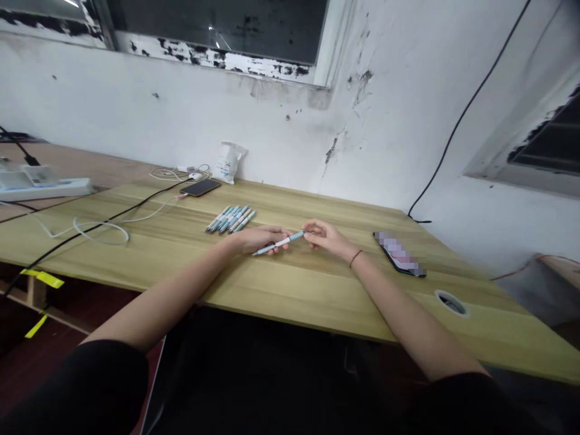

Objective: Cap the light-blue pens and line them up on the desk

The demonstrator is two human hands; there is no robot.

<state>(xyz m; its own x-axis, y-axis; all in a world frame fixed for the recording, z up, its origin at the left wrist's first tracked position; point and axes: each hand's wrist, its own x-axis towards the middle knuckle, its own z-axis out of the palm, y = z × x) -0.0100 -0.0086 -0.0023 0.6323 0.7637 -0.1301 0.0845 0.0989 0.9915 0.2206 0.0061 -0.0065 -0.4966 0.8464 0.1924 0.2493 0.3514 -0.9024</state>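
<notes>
Together, we hold 1 pen (280,243) at mid-frame.
Our left hand (259,239) grips its barrel, our right hand (325,237) pinches its end; a loose pinch could drop it.

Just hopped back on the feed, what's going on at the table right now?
A person at a wooden table holds one light blue pen just above the tabletop with both hands. The left hand grips the barrel and the right hand pinches the other end. Just beyond the left hand, a row of similar pens lies side by side. One phone lies to the right. A second phone lies at the back with a cable plugged in, near a white pouch.
</notes>
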